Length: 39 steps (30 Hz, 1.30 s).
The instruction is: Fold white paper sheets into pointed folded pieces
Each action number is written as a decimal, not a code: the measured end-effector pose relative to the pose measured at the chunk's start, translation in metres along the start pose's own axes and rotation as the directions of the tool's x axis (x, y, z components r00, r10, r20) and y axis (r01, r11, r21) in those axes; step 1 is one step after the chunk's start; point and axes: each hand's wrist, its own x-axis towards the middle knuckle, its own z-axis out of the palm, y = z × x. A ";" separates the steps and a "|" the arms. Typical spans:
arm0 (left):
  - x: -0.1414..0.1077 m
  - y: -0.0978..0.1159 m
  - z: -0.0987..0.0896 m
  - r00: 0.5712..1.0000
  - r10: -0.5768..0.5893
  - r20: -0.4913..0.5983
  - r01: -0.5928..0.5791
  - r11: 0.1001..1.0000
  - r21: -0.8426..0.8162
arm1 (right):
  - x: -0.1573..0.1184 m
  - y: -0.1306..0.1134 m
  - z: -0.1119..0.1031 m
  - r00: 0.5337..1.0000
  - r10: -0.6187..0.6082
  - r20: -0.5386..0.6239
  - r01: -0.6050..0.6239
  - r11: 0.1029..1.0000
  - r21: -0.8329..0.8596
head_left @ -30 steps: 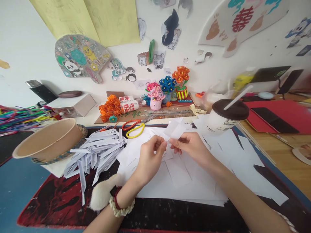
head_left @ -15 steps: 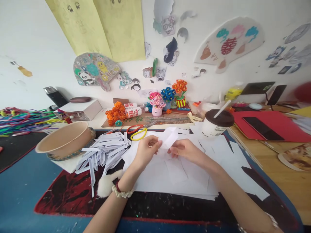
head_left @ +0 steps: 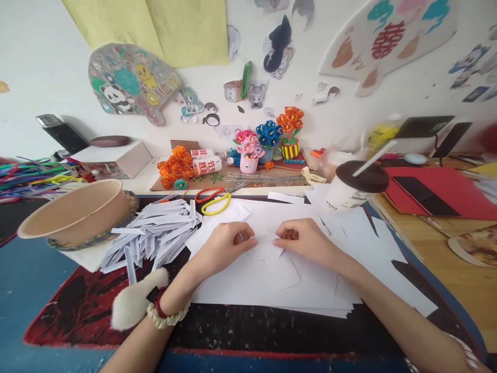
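A small piece of white paper [head_left: 266, 243] spans the gap between my two hands, hard to tell from the white sheets under it. My left hand [head_left: 229, 243] pinches its left side between thumb and fingers. At the right side, my right hand [head_left: 301, 238] pinches it the same way. Below lies a stack of white paper sheets [head_left: 240, 287], with a loose small piece [head_left: 285, 274] on top. To the left is a heap of folded white paper strips [head_left: 155, 230]. Scissors with red and yellow handles [head_left: 215, 205] lie just beyond the paper.
A beige bowl [head_left: 77, 217] stands at the left on a woven base. A lidded cup with a straw [head_left: 355, 191] stands right of the paper. Pipe-cleaner flowers [head_left: 248, 155] line the back ledge. A phone [head_left: 421, 196] rests on a red folder [head_left: 473, 199].
Both hands have lowered the paper piece from a raised, tilted position to nearly flat over the stack. The fingers now grip opposite sides. The view has shifted downward and nearer.
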 end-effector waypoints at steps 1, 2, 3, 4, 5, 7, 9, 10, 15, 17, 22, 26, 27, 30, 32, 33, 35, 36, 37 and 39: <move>0.000 0.000 0.000 1.000 0.001 0.003 -0.001 1.000 0.011 | 0.000 0.000 0.001 1.000 0.003 -0.006 -0.003 1.000 -0.013; 0.000 0.000 0.000 1.000 0.003 -0.001 -0.003 1.000 0.023 | -0.001 0.000 0.001 1.000 0.002 -0.009 -0.003 0.999 -0.032; 0.000 0.001 0.000 1.000 0.008 -0.009 -0.007 0.999 0.037 | -0.001 -0.001 0.001 1.000 -0.005 -0.010 0.004 0.999 -0.054; -0.001 0.001 0.001 1.000 0.014 -0.022 -0.013 0.999 0.051 | -0.002 -0.001 0.001 1.000 -0.016 -0.005 0.016 0.997 -0.072; -0.001 0.001 0.002 0.999 0.025 -0.038 -0.022 0.998 0.067 | -0.002 -0.002 0.001 1.000 -0.025 -0.006 0.025 0.996 -0.086; -0.001 0.000 0.004 0.997 0.046 -0.061 -0.040 0.995 0.092 | -0.003 -0.003 0.002 0.999 -0.038 -0.010 0.037 0.995 -0.098; -0.001 0.000 0.006 0.996 0.058 -0.064 -0.051 0.994 0.101 | -0.003 -0.003 0.002 0.999 -0.041 -0.015 0.039 0.995 -0.096; -0.001 -0.001 0.007 0.996 0.060 -0.060 -0.054 0.993 0.103 | -0.003 -0.003 0.002 0.999 -0.041 -0.015 0.039 0.995 -0.092; -0.001 -0.001 0.006 0.997 0.067 -0.043 -0.062 0.992 0.109 | -0.003 -0.001 0.002 0.999 -0.047 -0.010 0.046 0.995 -0.089; -0.002 -0.001 0.006 0.996 0.076 -0.042 -0.071 0.990 0.119 | -0.003 0.000 0.002 0.999 -0.050 -0.011 0.049 0.994 -0.098; -0.002 -0.002 0.008 0.994 0.078 -0.071 -0.071 0.993 0.099 | -0.002 0.003 0.000 0.999 -0.052 0.017 0.053 0.990 -0.131; -0.001 -0.004 0.011 0.997 0.030 -0.075 -0.025 0.998 0.065 | -0.001 0.006 -0.003 0.998 -0.039 0.044 0.044 0.992 -0.121; 0.000 -0.005 0.011 0.997 0.019 -0.081 -0.014 0.998 0.055 | -0.001 0.006 -0.004 0.998 -0.036 0.049 0.041 0.992 -0.118; 0.001 -0.006 0.013 0.995 -0.024 -0.101 0.025 1.000 0.015 | 0.000 0.007 -0.005 0.998 -0.038 0.050 0.044 0.992 -0.117; 0.002 -0.006 0.013 0.994 -0.064 -0.093 0.063 0.998 -0.011 | 0.001 0.006 -0.006 0.997 -0.047 0.054 0.053 0.991 -0.119; 0.002 -0.006 0.013 0.993 -0.080 -0.088 0.079 0.997 -0.019 | 0.001 0.006 -0.007 0.997 -0.051 0.059 0.058 0.991 -0.119; 0.002 -0.005 0.012 0.993 -0.081 -0.086 0.081 0.997 -0.011 | 0.001 0.005 -0.007 0.996 -0.056 0.074 0.064 0.992 -0.111; 0.002 -0.004 0.011 0.994 -0.063 -0.090 0.063 0.998 0.002 | 0.001 0.005 -0.008 0.995 -0.056 0.080 0.064 0.992 -0.106; 0.002 -0.003 0.011 0.995 -0.038 -0.091 0.040 0.999 0.015 | 0.001 0.005 -0.008 0.995 -0.055 0.083 0.063 0.993 -0.100; 0.002 -0.001 0.010 0.996 0.009 -0.087 -0.007 1.000 0.023 | 0.001 0.005 -0.008 0.996 -0.047 0.081 0.055 0.994 -0.095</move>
